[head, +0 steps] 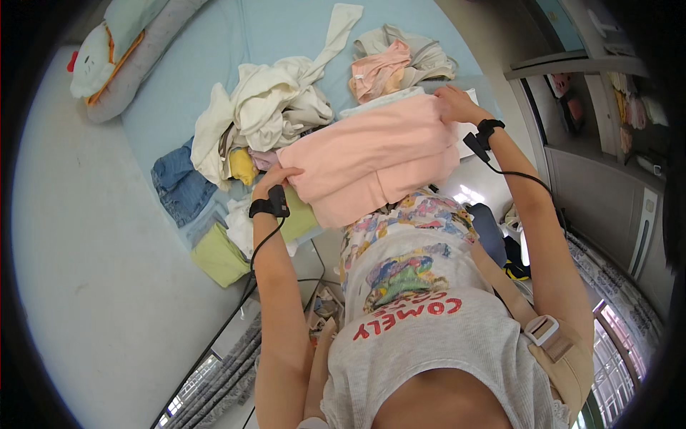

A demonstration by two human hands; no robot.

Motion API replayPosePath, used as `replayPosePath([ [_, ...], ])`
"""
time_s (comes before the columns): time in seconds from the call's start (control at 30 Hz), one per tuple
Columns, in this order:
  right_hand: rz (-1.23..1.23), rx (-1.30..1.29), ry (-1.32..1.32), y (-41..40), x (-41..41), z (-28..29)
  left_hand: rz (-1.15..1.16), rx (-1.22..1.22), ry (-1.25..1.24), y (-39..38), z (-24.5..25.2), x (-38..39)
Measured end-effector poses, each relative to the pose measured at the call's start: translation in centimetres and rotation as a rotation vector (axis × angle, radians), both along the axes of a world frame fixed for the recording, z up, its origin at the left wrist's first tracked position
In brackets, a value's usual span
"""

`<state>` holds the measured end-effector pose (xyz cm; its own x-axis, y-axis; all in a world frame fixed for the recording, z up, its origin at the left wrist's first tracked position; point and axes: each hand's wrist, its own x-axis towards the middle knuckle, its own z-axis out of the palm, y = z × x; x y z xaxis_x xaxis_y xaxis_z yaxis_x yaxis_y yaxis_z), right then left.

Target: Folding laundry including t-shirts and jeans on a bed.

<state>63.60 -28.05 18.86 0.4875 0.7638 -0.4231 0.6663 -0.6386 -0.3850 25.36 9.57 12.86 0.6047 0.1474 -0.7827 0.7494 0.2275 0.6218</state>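
A pink cloth garment (370, 150), folded over lengthwise, stretches between my hands at the near edge of the bed. My left hand (278, 177) grips its left end, thumb on top and the other fingers hidden under the fabric. At the upper right corner, my right hand (455, 104) pinches the cloth between thumb and fingers. Just beyond the pink cloth lies a pale folded cloth (383, 102), partly covered by it. Green cloth (297, 214) shows beneath its left end, beside my left wrist.
On the light blue bed sheet (214, 32) lie a heap of white clothes (273, 102), peach and grey garments (380, 64), folded jeans (185, 182) and a green folded cloth (220, 257). Black cables run from both wrist straps. A bolster (144, 69) and an open wardrobe (589, 118) flank the bed.
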Motion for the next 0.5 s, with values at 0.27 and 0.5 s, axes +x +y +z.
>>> replayPosePath([
  [0.27, 0.248, -0.248, -0.104, 1.4, -0.6, 1.8, -0.073, -0.060, 0.039, -1.5, 4.8, 0.3],
  [0.5, 0.335, 0.007, -0.139, -0.4, -0.8, 4.3, 0.212, 0.019, -0.216, -2.8, 6.1, -1.8],
])
